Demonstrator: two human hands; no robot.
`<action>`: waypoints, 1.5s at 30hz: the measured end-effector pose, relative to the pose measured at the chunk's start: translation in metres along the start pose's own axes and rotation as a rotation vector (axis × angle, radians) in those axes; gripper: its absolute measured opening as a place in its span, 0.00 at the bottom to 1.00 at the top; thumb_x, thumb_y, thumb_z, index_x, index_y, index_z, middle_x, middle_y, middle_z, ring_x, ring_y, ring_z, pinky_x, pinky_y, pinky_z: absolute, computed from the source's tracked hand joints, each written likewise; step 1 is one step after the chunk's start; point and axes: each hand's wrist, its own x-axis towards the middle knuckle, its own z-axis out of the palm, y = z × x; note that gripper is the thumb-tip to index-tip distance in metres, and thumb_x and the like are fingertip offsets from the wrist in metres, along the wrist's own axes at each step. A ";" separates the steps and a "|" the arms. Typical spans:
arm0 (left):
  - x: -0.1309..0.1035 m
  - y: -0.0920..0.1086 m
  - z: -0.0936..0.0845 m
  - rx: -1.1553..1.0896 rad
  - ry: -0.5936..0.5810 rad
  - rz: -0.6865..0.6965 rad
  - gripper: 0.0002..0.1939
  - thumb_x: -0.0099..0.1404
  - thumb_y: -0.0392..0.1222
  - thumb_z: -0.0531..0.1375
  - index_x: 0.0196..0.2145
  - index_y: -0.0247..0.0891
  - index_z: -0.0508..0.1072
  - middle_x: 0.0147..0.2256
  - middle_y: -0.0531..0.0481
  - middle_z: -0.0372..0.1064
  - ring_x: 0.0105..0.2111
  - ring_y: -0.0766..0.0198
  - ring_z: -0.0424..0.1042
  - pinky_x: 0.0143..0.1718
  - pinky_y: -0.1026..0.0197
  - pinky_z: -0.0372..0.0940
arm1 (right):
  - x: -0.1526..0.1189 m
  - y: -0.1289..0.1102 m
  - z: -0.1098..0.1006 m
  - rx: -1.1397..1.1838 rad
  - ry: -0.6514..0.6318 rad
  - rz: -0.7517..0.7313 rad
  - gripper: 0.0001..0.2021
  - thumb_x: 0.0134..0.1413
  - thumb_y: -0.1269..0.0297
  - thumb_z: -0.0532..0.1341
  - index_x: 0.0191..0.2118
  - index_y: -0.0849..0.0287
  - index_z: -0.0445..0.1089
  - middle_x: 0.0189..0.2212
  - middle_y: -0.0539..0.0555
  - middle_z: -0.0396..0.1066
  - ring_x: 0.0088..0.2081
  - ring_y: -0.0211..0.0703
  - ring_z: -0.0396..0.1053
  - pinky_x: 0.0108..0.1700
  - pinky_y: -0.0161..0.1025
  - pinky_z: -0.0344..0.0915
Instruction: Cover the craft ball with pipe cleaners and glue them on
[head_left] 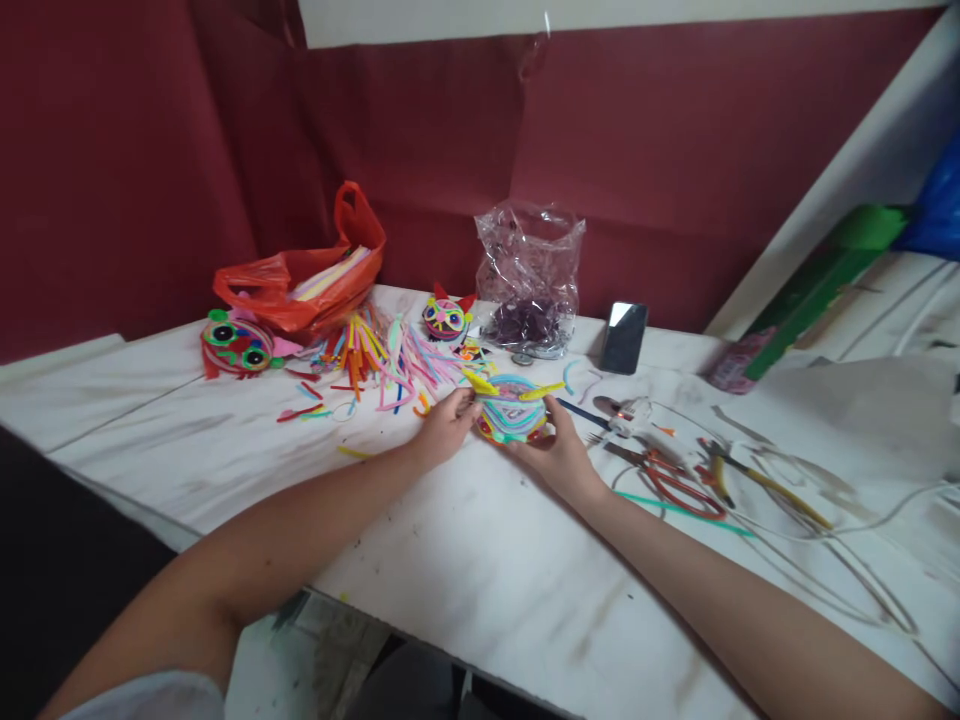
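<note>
Between my two hands is a round, colourful pipe-cleaner animal head (513,412) with two yellow ears, held low over the tabletop. My left hand (448,425) grips its left side near one ear, fingers closed on the edge. On the other side, my right hand (559,450) curls its thumb and fingers around the lower right rim. Bands of blue, pink and yellow run across the head's upper surface. Red and green parts show along its lower edge. Two similar finished-looking heads, a pink-and-green one (238,345) and a red-eared one (447,316), sit farther back.
A red plastic bag (300,285) and loose pipe cleaners (397,365) lie at the back left. Behind my hands stand a clear bag (531,290) and a phone (623,338). To the right are a glue gun (631,415), scissors (675,482), pliers (721,472) and cables.
</note>
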 end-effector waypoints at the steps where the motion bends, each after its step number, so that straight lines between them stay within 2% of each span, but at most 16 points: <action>1: -0.001 0.002 0.000 0.013 -0.011 0.000 0.14 0.60 0.45 0.59 0.43 0.36 0.70 0.46 0.43 0.73 0.48 0.56 0.71 0.52 0.54 0.63 | 0.001 -0.001 0.000 0.012 -0.019 -0.016 0.41 0.37 0.49 0.70 0.58 0.59 0.57 0.52 0.63 0.63 0.53 0.57 0.63 0.49 0.51 0.66; 6: -0.005 0.011 0.001 0.050 -0.035 -0.016 0.15 0.60 0.44 0.59 0.44 0.36 0.72 0.47 0.45 0.72 0.51 0.56 0.68 0.54 0.55 0.59 | 0.003 -0.012 -0.003 0.000 -0.021 -0.043 0.35 0.37 0.56 0.70 0.52 0.58 0.59 0.50 0.62 0.64 0.51 0.55 0.64 0.53 0.54 0.62; 10: 0.001 0.019 -0.001 -0.032 0.187 -0.080 0.11 0.63 0.44 0.56 0.41 0.37 0.71 0.44 0.45 0.73 0.47 0.59 0.70 0.48 0.58 0.62 | 0.005 -0.018 -0.003 -0.011 0.000 -0.026 0.30 0.38 0.58 0.69 0.48 0.58 0.60 0.45 0.60 0.67 0.47 0.53 0.66 0.50 0.52 0.64; 13: 0.017 0.039 -0.011 -0.141 0.300 -0.116 0.09 0.64 0.44 0.54 0.38 0.37 0.69 0.41 0.46 0.73 0.42 0.63 0.72 0.40 0.62 0.64 | 0.004 -0.022 -0.004 -0.003 -0.008 -0.007 0.29 0.37 0.57 0.68 0.46 0.58 0.60 0.44 0.59 0.68 0.46 0.53 0.66 0.48 0.52 0.65; 15: 0.031 0.058 -0.025 -0.140 0.292 -0.144 0.08 0.64 0.43 0.53 0.35 0.36 0.69 0.37 0.45 0.73 0.37 0.65 0.73 0.36 0.64 0.63 | 0.003 -0.025 -0.005 -0.012 -0.010 0.019 0.29 0.36 0.56 0.68 0.46 0.58 0.60 0.43 0.59 0.68 0.44 0.53 0.67 0.47 0.51 0.66; 17: 0.044 0.077 -0.047 -0.051 0.181 -0.127 0.09 0.64 0.41 0.52 0.34 0.35 0.69 0.33 0.46 0.73 0.33 0.66 0.73 0.34 0.64 0.63 | 0.001 -0.027 -0.007 -0.032 -0.011 0.047 0.30 0.35 0.55 0.68 0.45 0.59 0.60 0.42 0.60 0.69 0.43 0.52 0.68 0.45 0.50 0.66; 20: 0.050 0.095 -0.091 0.391 0.020 0.001 0.05 0.59 0.37 0.57 0.30 0.34 0.71 0.27 0.52 0.70 0.29 0.68 0.69 0.34 0.65 0.62 | 0.000 -0.027 -0.009 -0.045 -0.007 0.059 0.31 0.35 0.53 0.68 0.46 0.59 0.60 0.41 0.59 0.69 0.40 0.51 0.69 0.43 0.48 0.68; 22: 0.038 0.098 -0.120 0.681 -0.090 -0.042 0.03 0.55 0.36 0.59 0.26 0.35 0.71 0.24 0.55 0.68 0.28 0.69 0.66 0.32 0.67 0.60 | 0.000 -0.024 -0.009 -0.067 -0.002 0.055 0.31 0.34 0.51 0.68 0.45 0.59 0.61 0.40 0.58 0.69 0.39 0.51 0.69 0.42 0.47 0.68; 24: 0.015 0.097 -0.142 0.735 -0.145 -0.127 0.04 0.54 0.37 0.59 0.24 0.35 0.71 0.21 0.55 0.67 0.24 0.69 0.65 0.28 0.67 0.59 | 0.000 -0.022 -0.009 -0.106 0.001 0.051 0.30 0.34 0.51 0.68 0.44 0.59 0.61 0.39 0.58 0.69 0.39 0.51 0.70 0.41 0.47 0.68; 27: -0.032 0.092 -0.160 0.748 -0.290 -0.254 0.07 0.52 0.43 0.61 0.25 0.35 0.72 0.21 0.55 0.67 0.22 0.70 0.64 0.26 0.68 0.58 | 0.000 -0.020 -0.009 -0.114 -0.008 0.042 0.30 0.35 0.51 0.68 0.44 0.59 0.62 0.38 0.58 0.70 0.38 0.51 0.70 0.38 0.45 0.69; 29: -0.066 0.093 -0.168 0.754 -0.302 -0.298 0.10 0.52 0.46 0.62 0.25 0.35 0.72 0.22 0.55 0.67 0.23 0.70 0.63 0.26 0.68 0.57 | -0.001 -0.021 -0.010 -0.102 -0.016 0.051 0.31 0.34 0.50 0.68 0.45 0.59 0.62 0.39 0.59 0.70 0.38 0.52 0.71 0.37 0.46 0.69; 32: -0.113 0.101 -0.181 0.724 -0.242 -0.396 0.14 0.54 0.50 0.61 0.26 0.35 0.70 0.23 0.55 0.65 0.24 0.70 0.60 0.27 0.68 0.56 | -0.002 -0.023 -0.011 -0.103 -0.019 0.075 0.32 0.32 0.48 0.68 0.45 0.59 0.62 0.40 0.60 0.70 0.39 0.56 0.71 0.38 0.50 0.69; 36: -0.162 0.111 -0.196 0.839 -0.295 -0.512 0.15 0.51 0.51 0.64 0.29 0.37 0.69 0.22 0.58 0.61 0.22 0.71 0.57 0.25 0.69 0.53 | -0.003 -0.022 -0.011 -0.137 -0.023 0.096 0.32 0.31 0.47 0.68 0.45 0.55 0.63 0.39 0.60 0.69 0.38 0.63 0.71 0.36 0.56 0.69; 40: -0.174 0.101 -0.198 0.993 -0.215 -0.388 0.10 0.59 0.47 0.57 0.25 0.38 0.68 0.21 0.56 0.61 0.23 0.69 0.58 0.27 0.67 0.53 | -0.003 -0.018 -0.009 -0.122 -0.006 0.048 0.31 0.31 0.45 0.67 0.43 0.54 0.64 0.37 0.59 0.69 0.36 0.62 0.71 0.33 0.55 0.69; 43: -0.155 0.086 -0.187 1.125 -0.192 -0.265 0.09 0.61 0.44 0.54 0.27 0.39 0.69 0.26 0.53 0.67 0.27 0.67 0.63 0.31 0.66 0.55 | -0.002 -0.017 -0.008 -0.105 -0.011 0.038 0.31 0.32 0.45 0.68 0.43 0.56 0.63 0.37 0.59 0.70 0.36 0.58 0.71 0.33 0.52 0.69; 45: -0.135 0.076 -0.176 1.156 -0.276 -0.191 0.09 0.62 0.44 0.53 0.30 0.40 0.71 0.30 0.51 0.70 0.30 0.65 0.66 0.34 0.66 0.57 | -0.002 -0.018 -0.008 -0.111 -0.016 0.061 0.32 0.33 0.46 0.68 0.44 0.58 0.63 0.37 0.59 0.70 0.36 0.56 0.71 0.34 0.50 0.69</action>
